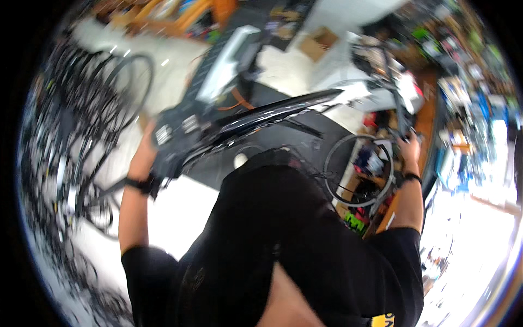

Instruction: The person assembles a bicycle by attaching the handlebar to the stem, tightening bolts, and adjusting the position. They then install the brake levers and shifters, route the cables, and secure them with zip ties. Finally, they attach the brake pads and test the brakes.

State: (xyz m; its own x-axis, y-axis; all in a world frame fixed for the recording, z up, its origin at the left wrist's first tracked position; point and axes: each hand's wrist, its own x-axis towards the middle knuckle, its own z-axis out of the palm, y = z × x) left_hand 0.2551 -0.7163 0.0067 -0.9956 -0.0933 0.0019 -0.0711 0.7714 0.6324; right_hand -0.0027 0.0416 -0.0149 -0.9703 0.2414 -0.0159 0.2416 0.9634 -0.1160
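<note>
A bicycle with a glossy black frame (272, 113) stretches across in front of me, its front end to the right. My right hand (409, 148) is closed round the right end of the dark handlebar (402, 117). At the left, my left hand (143, 152) lies against the side of a dark, blocky part (177, 136) with two pale patches, by the rear end of the frame. That part hides most of its fingers, and blur smears the rest. I cannot tell whether that part belongs to the bicycle.
Several bicycles (81, 120) stand packed along the left. A loose wheel (359, 204) is near the right workbench (430, 103), which carries many small goods. Beyond the frame are a dark mat (332, 128), a grey-and-black stand-like column (226, 65) and a cardboard box (318, 43).
</note>
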